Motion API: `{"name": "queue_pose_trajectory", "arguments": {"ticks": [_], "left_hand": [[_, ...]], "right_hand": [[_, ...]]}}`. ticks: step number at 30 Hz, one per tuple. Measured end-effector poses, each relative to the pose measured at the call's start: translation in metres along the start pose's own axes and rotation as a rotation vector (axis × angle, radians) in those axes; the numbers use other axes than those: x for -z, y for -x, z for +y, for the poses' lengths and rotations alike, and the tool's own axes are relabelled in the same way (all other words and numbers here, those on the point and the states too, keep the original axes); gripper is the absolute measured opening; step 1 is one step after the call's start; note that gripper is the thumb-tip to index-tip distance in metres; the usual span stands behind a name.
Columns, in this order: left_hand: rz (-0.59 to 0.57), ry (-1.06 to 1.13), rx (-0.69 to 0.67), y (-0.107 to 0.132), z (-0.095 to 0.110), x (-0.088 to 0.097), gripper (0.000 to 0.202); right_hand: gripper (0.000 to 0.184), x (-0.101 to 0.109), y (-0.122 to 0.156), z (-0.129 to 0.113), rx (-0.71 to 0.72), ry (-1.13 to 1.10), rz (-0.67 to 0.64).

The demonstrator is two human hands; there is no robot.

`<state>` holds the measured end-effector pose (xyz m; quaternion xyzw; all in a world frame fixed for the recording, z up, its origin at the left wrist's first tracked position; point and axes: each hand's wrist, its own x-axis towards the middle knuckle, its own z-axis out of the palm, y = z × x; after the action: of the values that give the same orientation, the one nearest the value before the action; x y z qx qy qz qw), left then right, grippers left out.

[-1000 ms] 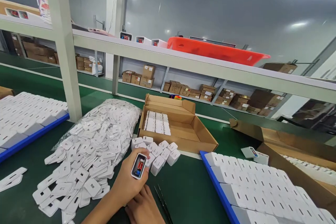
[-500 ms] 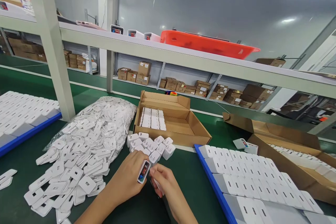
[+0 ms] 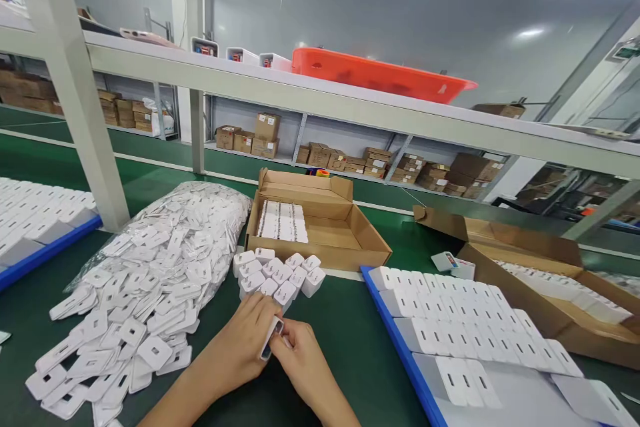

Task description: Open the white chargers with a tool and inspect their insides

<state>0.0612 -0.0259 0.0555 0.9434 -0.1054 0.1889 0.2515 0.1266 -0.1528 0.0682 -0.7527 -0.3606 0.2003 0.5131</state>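
My left hand (image 3: 240, 340) is wrapped round a white plastic housing (image 3: 273, 335), its open end tilted toward my right side. My right hand (image 3: 303, 357) is closed against that open end, thumb and fingertips together at its rim. Whatever those fingers hold is hidden. Just beyond my hands stands a cluster of white housings (image 3: 273, 273) with slotted ends. Left of my left hand, many loose white end covers (image 3: 155, 352) with rectangular cutouts spill out of a clear plastic bag (image 3: 200, 203).
An open cardboard box (image 3: 330, 255) with rows of white parts lies behind the cluster. A blue-edged tray (image 3: 400, 353) of white housings is at right, beside another open box (image 3: 525, 307). Another blue tray (image 3: 50, 243) is at left. Overhead runs a shelf (image 3: 350, 97) bearing a red bin (image 3: 375, 73).
My right hand has moved up and left onto the housing's open end. The housing has turned, so the coloured parts inside no longer show. The whole view has shifted slightly.
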Motion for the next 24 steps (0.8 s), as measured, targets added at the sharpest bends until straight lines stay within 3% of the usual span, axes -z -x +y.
{"name": "queue_pose_trajectory", "arguments": {"ticks": [5, 9, 13, 15, 21, 24], "left_hand": [[-0.023, 0.105, 0.052, 0.000, 0.000, 0.001, 0.035], [-0.015, 0.350, 0.213, 0.000, 0.004, 0.007, 0.024], [0.010, 0.559, 0.369, -0.001, 0.006, 0.011, 0.031], [-0.003, 0.629, 0.409, -0.001, 0.006, 0.011, 0.034], [-0.077, 0.923, 0.376, -0.006, 0.010, 0.017, 0.024], [-0.138, 0.998, 0.375, -0.007, 0.014, 0.019, 0.023]], "right_hand": [[0.025, -0.004, -0.001, 0.003, -0.001, -0.036, 0.024], [0.030, -0.004, -0.002, 0.007, -0.032, -0.116, 0.020], [0.015, 0.010, 0.001, 0.003, -0.020, -0.389, 0.070], [0.020, 0.020, 0.005, -0.001, 0.023, -0.480, 0.111], [0.013, 0.039, 0.012, -0.012, 0.131, -0.244, 0.126], [0.018, 0.038, 0.012, -0.011, 0.251, -0.109, 0.227]]}}
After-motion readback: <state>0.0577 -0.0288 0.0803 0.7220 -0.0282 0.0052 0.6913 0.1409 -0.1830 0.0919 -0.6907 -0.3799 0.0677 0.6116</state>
